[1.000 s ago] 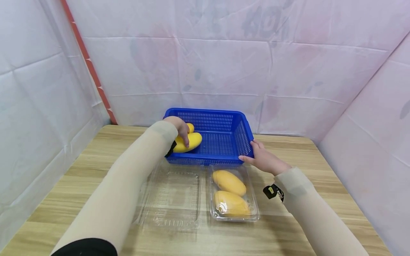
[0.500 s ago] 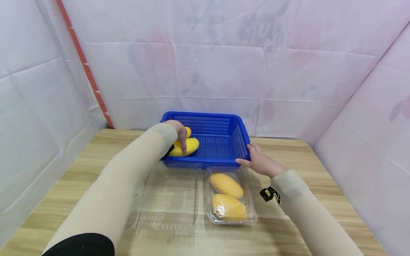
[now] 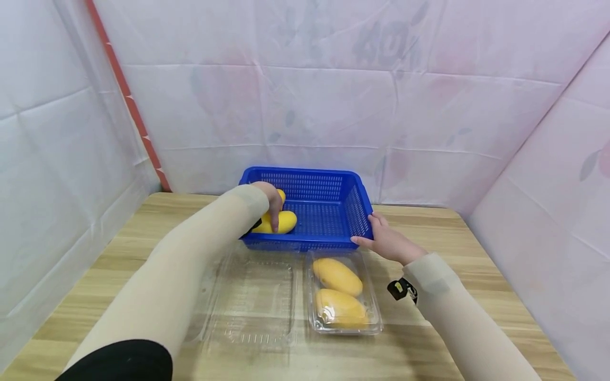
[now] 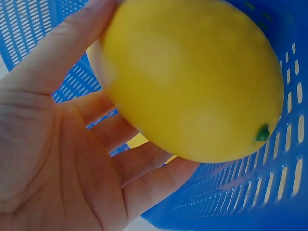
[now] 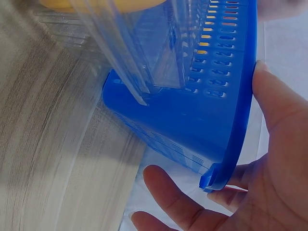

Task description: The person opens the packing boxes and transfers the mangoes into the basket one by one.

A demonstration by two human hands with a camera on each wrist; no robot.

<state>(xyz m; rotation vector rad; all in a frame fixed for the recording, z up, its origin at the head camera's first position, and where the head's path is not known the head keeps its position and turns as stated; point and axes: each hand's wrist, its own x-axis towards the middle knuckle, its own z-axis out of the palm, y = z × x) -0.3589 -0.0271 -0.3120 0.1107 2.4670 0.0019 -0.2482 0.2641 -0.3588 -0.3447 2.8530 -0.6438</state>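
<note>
In the head view, my left hand (image 3: pixel 272 201) reaches into the left end of a blue plastic basket (image 3: pixel 329 244) and grips a yellow mango (image 3: pixel 288 220). The left wrist view shows its thumb on one side of the mango (image 4: pixel 192 82) and its fingers on the other; a small green stem spot faces the camera. Another mango (image 3: pixel 281 195) lies behind, partly covered by the hand. My right hand (image 3: pixel 393 242) holds the basket's near right corner. Its thumb presses the rim (image 5: pixel 245 106), some fingers lie behind the corner, and the others extend loosely.
In front of the basket stands a transparent plastic box (image 3: pixel 376 317) with two mangoes (image 3: pixel 338 276) inside. To its left lies an open transparent container (image 3: pixel 259 301), partly behind the left sleeve. Patterned white sheets (image 3: pixel 324 106) enclose the wooden table (image 3: pixel 429 338).
The left fingers have come slightly lower over the front mango, which shifts a little within the basket. The right hand stays at the corner. The head view has tilted slightly.
</note>
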